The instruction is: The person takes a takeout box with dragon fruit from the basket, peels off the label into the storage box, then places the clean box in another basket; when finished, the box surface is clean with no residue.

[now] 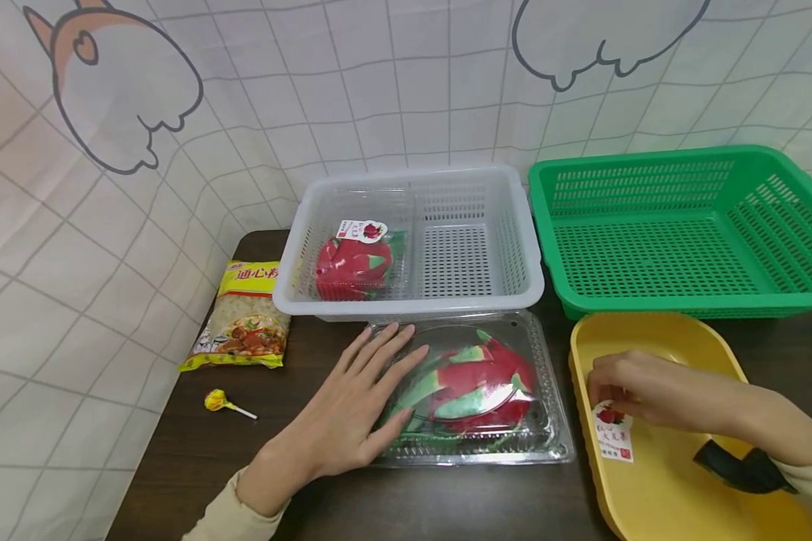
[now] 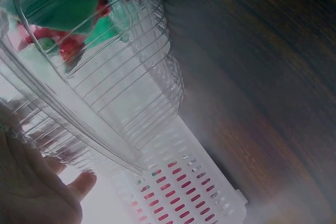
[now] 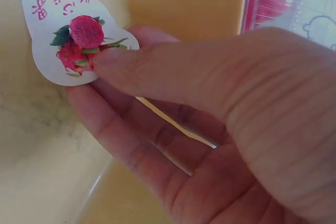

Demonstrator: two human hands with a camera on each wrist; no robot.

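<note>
My left hand point(image 1: 343, 424) rests with fingers spread on the left side of a closed clear plastic box point(image 1: 553, 432). Inside that box lies a red and green dragon fruit point(image 1: 483, 379), and its lid carries no label in view. Over the yellow tray point(image 1: 677, 492), my right hand point(image 1: 625, 383) pinches a white label point(image 1: 614, 443) between thumb and fingers. The right wrist view shows the label point(image 3: 47, 3) close up, with printed dragon fruit and red characters; the thumb covers part of the picture.
Behind the box stands a white basket point(image 1: 413, 308) holding another boxed dragon fruit point(image 1: 355, 263) with a label on its lid. A green basket point(image 1: 649, 255) is at the back right. On the left lie a pasta bag point(image 1: 246, 323) and a yellow lollipop point(image 1: 215, 400).
</note>
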